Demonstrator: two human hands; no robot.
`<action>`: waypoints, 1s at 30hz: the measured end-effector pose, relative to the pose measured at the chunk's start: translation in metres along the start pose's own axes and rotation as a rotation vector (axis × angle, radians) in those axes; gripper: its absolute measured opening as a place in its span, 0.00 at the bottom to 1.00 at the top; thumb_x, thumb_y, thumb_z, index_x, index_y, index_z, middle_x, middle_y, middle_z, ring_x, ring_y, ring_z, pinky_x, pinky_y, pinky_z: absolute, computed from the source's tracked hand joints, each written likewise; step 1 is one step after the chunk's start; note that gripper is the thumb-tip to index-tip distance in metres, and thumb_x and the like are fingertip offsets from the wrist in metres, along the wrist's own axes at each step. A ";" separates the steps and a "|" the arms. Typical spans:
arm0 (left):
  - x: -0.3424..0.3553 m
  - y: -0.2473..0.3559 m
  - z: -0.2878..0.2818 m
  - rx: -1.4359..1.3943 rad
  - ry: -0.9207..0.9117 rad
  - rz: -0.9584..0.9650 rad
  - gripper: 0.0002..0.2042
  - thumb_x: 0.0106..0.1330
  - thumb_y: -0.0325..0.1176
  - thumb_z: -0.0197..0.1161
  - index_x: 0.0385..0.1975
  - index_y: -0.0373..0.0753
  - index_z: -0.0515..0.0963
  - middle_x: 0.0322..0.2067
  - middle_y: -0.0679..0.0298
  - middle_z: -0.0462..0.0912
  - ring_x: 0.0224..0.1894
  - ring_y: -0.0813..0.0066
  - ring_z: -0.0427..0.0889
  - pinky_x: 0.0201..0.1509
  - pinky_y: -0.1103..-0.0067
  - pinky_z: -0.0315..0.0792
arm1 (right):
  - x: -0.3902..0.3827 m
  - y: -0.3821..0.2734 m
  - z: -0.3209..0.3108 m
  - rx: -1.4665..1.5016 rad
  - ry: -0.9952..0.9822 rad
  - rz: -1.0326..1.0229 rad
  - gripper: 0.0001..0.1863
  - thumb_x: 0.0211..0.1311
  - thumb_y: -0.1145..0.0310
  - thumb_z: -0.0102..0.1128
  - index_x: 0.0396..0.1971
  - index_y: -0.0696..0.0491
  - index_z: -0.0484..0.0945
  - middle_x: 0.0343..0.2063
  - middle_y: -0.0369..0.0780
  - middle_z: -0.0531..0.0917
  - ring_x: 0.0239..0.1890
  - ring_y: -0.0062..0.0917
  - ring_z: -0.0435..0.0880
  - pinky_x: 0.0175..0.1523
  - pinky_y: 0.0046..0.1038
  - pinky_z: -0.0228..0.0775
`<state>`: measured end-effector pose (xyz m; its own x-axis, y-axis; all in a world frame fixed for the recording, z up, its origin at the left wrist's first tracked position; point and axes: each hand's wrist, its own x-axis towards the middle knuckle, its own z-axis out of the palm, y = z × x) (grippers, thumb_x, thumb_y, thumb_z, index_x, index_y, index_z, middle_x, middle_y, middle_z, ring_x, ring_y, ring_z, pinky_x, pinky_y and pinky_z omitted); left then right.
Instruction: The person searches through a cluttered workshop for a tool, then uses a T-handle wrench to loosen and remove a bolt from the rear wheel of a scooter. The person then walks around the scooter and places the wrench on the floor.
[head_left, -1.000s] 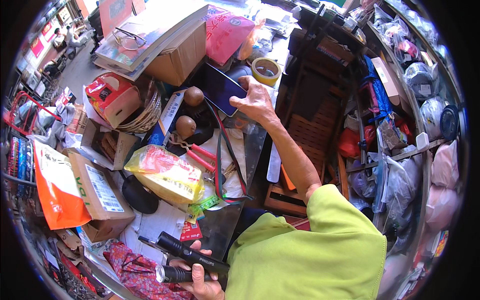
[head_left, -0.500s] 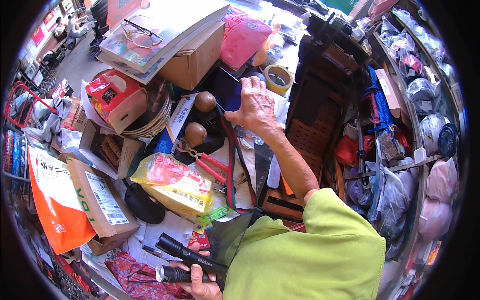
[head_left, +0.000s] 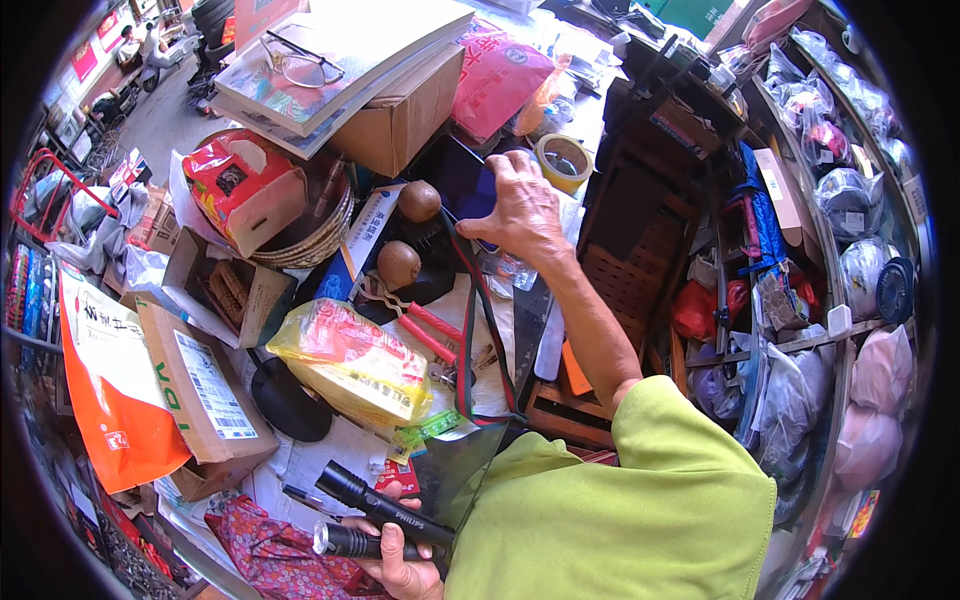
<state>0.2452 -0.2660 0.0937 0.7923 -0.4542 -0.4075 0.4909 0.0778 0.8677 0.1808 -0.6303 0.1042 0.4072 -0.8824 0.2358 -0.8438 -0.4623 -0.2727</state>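
Note:
Two black flashlights, an upper one (head_left: 385, 507) and a lower one (head_left: 355, 541), lie side by side in my left hand (head_left: 405, 572), whose fingers are closed round them. My right hand (head_left: 528, 208) is stretched far forward over the table, thumb and fingers apart. It is at the right edge of a dark, flat, dark-blue-faced object (head_left: 455, 185); whether it touches this is not clear. A yellow tape roll (head_left: 563, 163) is just beyond that hand. Two brown round knobs (head_left: 399, 265) and red-handled pliers (head_left: 432, 336) lie to its left.
A yellow-wrapped package (head_left: 350, 365) and an open carton (head_left: 205, 395) crowd the left side. Glasses (head_left: 303, 66) rest on a large book (head_left: 350, 60) atop a cardboard box (head_left: 400, 115). Shelves of bagged goods (head_left: 850, 200) line the right, past a wooden chair (head_left: 625, 290).
The whole view has shifted slightly. My right hand stays over the same spot with its fingers a little more bent; my left hand still holds both flashlights.

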 end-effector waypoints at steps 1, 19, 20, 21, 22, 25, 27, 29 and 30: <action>0.000 -0.003 0.002 -0.014 -0.008 -0.019 0.16 0.50 0.34 0.60 0.33 0.41 0.61 0.35 0.47 0.74 0.25 0.70 0.76 0.14 0.85 0.64 | -0.004 0.013 -0.005 0.084 0.009 -0.013 0.44 0.28 0.53 0.70 0.49 0.62 0.66 0.47 0.49 0.69 0.52 0.39 0.69 0.53 0.35 0.65; -0.004 -0.018 0.003 -0.033 -0.020 -0.031 0.14 0.51 0.32 0.60 0.34 0.42 0.61 0.39 0.43 0.75 0.31 0.63 0.79 0.12 0.86 0.66 | -0.019 0.043 -0.007 0.434 0.041 0.129 0.37 0.36 0.58 0.61 0.50 0.61 0.67 0.42 0.48 0.77 0.42 0.34 0.78 0.50 0.30 0.67; -0.004 -0.018 0.003 -0.037 -0.017 -0.030 0.14 0.51 0.32 0.60 0.34 0.42 0.61 0.39 0.43 0.75 0.31 0.63 0.79 0.12 0.86 0.66 | -0.019 0.044 -0.005 0.420 0.037 0.119 0.37 0.36 0.58 0.61 0.50 0.61 0.66 0.42 0.48 0.77 0.42 0.34 0.77 0.50 0.30 0.67; -0.004 -0.019 0.004 -0.040 -0.013 -0.032 0.14 0.51 0.32 0.60 0.34 0.42 0.62 0.39 0.43 0.75 0.31 0.63 0.79 0.12 0.86 0.66 | -0.018 0.042 -0.004 0.397 0.032 0.119 0.37 0.36 0.58 0.61 0.50 0.62 0.66 0.43 0.48 0.76 0.42 0.35 0.77 0.50 0.30 0.67; -0.005 -0.019 0.005 -0.042 -0.010 -0.033 0.14 0.51 0.31 0.60 0.34 0.42 0.62 0.39 0.43 0.75 0.31 0.63 0.79 0.12 0.86 0.66 | -0.017 0.039 -0.003 0.374 0.027 0.121 0.38 0.36 0.59 0.62 0.50 0.62 0.66 0.43 0.48 0.76 0.42 0.35 0.77 0.51 0.30 0.67; -0.006 -0.019 0.007 -0.050 0.004 -0.051 0.14 0.51 0.31 0.59 0.33 0.43 0.62 0.39 0.43 0.75 0.31 0.63 0.79 0.12 0.85 0.66 | -0.016 0.043 0.001 0.426 0.070 0.133 0.38 0.36 0.60 0.62 0.51 0.63 0.64 0.45 0.48 0.75 0.42 0.35 0.77 0.49 0.30 0.67; -0.008 -0.018 0.009 -0.058 0.012 -0.056 0.13 0.51 0.31 0.59 0.33 0.43 0.62 0.38 0.43 0.75 0.31 0.63 0.80 0.13 0.85 0.66 | -0.017 0.042 -0.004 0.555 0.091 0.183 0.39 0.37 0.61 0.64 0.52 0.64 0.63 0.46 0.49 0.74 0.41 0.31 0.77 0.47 0.29 0.68; -0.009 -0.017 0.010 -0.069 0.015 -0.052 0.13 0.51 0.31 0.59 0.33 0.43 0.62 0.38 0.43 0.75 0.30 0.63 0.80 0.13 0.85 0.66 | -0.019 0.044 -0.011 0.587 0.124 0.187 0.39 0.38 0.61 0.64 0.53 0.63 0.62 0.47 0.48 0.73 0.41 0.29 0.77 0.45 0.29 0.69; -0.010 -0.012 0.014 -0.049 0.010 -0.054 0.13 0.54 0.30 0.58 0.37 0.40 0.63 0.37 0.46 0.76 0.29 0.65 0.79 0.15 0.83 0.68 | -0.020 0.046 -0.012 0.604 0.145 0.182 0.39 0.39 0.61 0.64 0.53 0.63 0.62 0.47 0.48 0.73 0.41 0.29 0.77 0.45 0.29 0.69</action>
<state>0.2258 -0.2752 0.0913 0.7675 -0.4496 -0.4569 0.5504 0.0969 0.8293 0.1300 -0.6333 0.0979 0.1892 -0.9499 0.2488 -0.5323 -0.3121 -0.7869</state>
